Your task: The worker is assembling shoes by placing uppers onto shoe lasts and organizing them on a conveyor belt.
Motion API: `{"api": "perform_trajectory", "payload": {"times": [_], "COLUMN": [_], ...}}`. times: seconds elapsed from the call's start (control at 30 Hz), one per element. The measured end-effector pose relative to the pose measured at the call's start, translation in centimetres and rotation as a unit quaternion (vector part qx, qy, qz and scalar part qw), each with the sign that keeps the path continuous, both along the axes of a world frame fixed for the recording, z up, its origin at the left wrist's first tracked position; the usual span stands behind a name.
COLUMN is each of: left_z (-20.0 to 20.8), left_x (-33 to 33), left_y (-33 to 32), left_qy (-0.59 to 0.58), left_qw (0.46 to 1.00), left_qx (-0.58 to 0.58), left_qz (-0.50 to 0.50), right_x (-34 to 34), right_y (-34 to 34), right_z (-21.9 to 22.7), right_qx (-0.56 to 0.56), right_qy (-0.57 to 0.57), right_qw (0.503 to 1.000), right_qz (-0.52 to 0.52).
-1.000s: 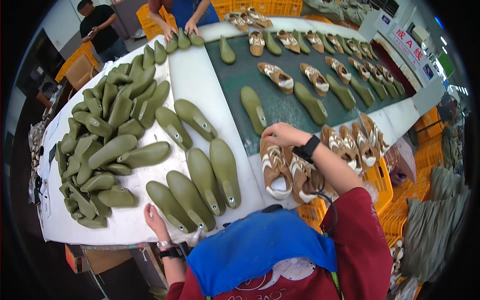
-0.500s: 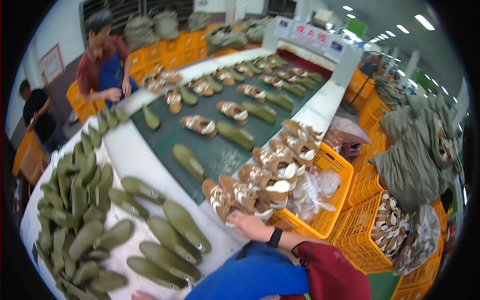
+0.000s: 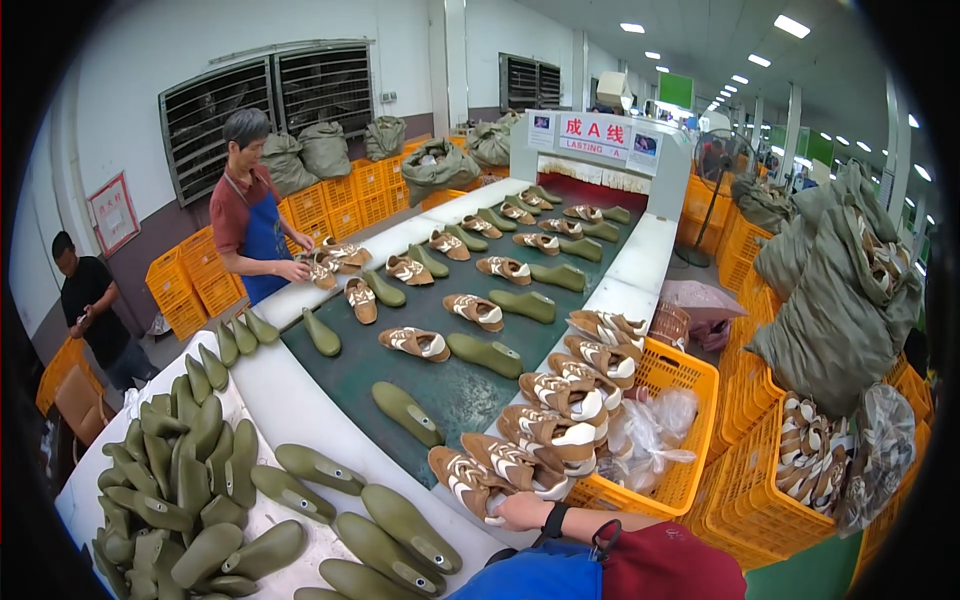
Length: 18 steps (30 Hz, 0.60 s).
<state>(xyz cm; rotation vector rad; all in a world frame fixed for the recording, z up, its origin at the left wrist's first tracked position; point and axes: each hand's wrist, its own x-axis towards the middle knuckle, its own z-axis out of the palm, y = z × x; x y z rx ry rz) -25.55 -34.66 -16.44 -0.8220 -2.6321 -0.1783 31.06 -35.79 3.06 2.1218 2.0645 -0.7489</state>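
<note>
At the left, a white table [image 3: 85,490] carries a heap of olive-green, smooth, foot-shaped shoe lasts [image 3: 160,485]; a row of matching lasts lines its far edge. Right of the heap, further lasts [image 3: 390,550] lie side by side. The left hand is out of view; the state of its fingers cannot be told. A flat white border strip [image 3: 290,395] separates the table from the flat green conveyor belt [image 3: 350,375]. One last [image 3: 405,412] lies near the belt's close corner, with bare belt to its left. The nearest brown-and-white lace-up shoe [image 3: 462,478] rests beside that corner, heel toward the wearer. The right hand [image 3: 522,511] is at this heel; whether the fingers grip it cannot be told. Similar shoes stand tightly alongside, leaving little clearance before a yellow perforated plastic crate [image 3: 690,400].
</note>
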Motion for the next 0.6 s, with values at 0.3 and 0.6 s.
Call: {"api": "perform_trajectory", "payload": {"times": [0.3, 0.6], "left_z": [0.7, 32.8], "left_x": [-1.8, 15.1], "left_y": [4.1, 23.9], "left_qy": [0.075, -0.033], "left_qw": [0.992, 0.998], "left_qx": [0.099, 0.036], "left_qz": [-0.024, -0.028], "right_x": [0.3, 0.4], "right_y": [0.3, 0.3], "right_z": [-0.4, -1.6], "right_qx": [0.006, 0.016], "right_qy": [0.003, 0.007], "right_qw": [1.0, 1.0], "right_qz": [0.001, -0.011]}}
